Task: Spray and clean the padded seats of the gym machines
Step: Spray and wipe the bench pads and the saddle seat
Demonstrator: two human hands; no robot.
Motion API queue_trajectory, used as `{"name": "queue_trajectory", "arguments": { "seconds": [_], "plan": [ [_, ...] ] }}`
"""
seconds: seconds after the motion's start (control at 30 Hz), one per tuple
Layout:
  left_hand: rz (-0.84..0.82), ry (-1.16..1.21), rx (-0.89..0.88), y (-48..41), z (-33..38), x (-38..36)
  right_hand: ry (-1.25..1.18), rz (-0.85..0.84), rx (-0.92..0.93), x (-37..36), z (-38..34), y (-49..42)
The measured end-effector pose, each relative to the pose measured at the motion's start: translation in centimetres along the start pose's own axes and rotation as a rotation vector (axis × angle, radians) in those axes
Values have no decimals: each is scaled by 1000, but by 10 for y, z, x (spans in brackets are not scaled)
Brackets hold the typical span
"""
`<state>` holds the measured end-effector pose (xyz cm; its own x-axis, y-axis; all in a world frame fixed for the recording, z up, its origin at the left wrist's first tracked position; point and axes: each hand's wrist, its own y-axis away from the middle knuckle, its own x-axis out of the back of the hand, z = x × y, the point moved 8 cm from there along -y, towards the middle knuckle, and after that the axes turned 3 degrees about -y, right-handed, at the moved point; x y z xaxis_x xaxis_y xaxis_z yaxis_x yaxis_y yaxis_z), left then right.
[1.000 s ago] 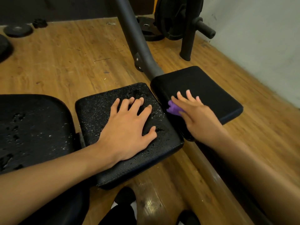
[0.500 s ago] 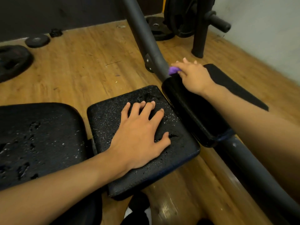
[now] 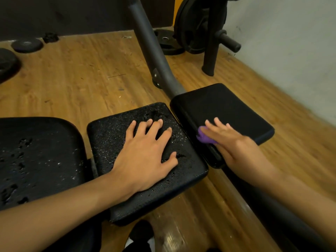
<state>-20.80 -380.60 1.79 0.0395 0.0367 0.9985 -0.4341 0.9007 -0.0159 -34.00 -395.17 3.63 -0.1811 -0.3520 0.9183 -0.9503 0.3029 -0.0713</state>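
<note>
Three black padded seats lie side by side. The large left pad [image 3: 36, 157] and the middle pad [image 3: 109, 135] are speckled with spray droplets. My left hand [image 3: 145, 157] rests flat on the middle pad with fingers spread. The right pad [image 3: 227, 106] looks smooth and dark. My right hand [image 3: 234, 142] presses a small purple cloth [image 3: 204, 137] against the near left part of that pad, fingers stretched out over the cloth. Most of the cloth is hidden under the hand.
A grey machine frame tube [image 3: 152, 51] rises from between the pads toward the back. Weight plates on a black stand [image 3: 200, 24] sit at the back right, and loose plates [image 3: 27, 45] lie on the wooden floor at back left. A pale wall [image 3: 291, 51] runs along the right.
My right hand has drawn the purple cloth from the far edge of the right pad back to its near left part. My left hand stays flat on the middle pad.
</note>
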Motion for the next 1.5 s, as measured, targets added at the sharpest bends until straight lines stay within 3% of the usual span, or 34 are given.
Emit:
{"name": "queue_trajectory", "arguments": {
  "seconds": [0.27,0.4,0.5,0.63,0.8,0.9,1.0,1.1,1.3,1.37,1.5],
  "plan": [
    [-8,8,-18,0,1,-1,68,82,-217,24,98,-146],
    [-4,4,-28,-3,-1,-3,-54,31,-345,38,125,-190],
    [5,10,-21,-3,-2,-4,-9,-50,-383,38,127,-207],
    [6,13,-20,-4,-3,-4,75,-147,-283,25,92,-210],
    [-5,12,-17,-4,-2,-3,88,-261,5,-19,0,-218],
    [3,10,-18,-3,-1,-2,102,-279,131,-29,-19,-217],
    [15,8,-19,-2,-2,-2,1,-190,110,-7,8,-208],
    [20,1,-14,-2,-3,-2,-56,-85,-43,25,63,-200],
    [21,-3,-1,-4,-3,-5,-18,-78,-270,45,130,-202],
    [20,-6,-3,-4,-2,-6,72,-58,-243,37,117,-204],
    [11,-6,0,-5,-3,-5,187,-37,45,11,48,-203]
  ]
}}
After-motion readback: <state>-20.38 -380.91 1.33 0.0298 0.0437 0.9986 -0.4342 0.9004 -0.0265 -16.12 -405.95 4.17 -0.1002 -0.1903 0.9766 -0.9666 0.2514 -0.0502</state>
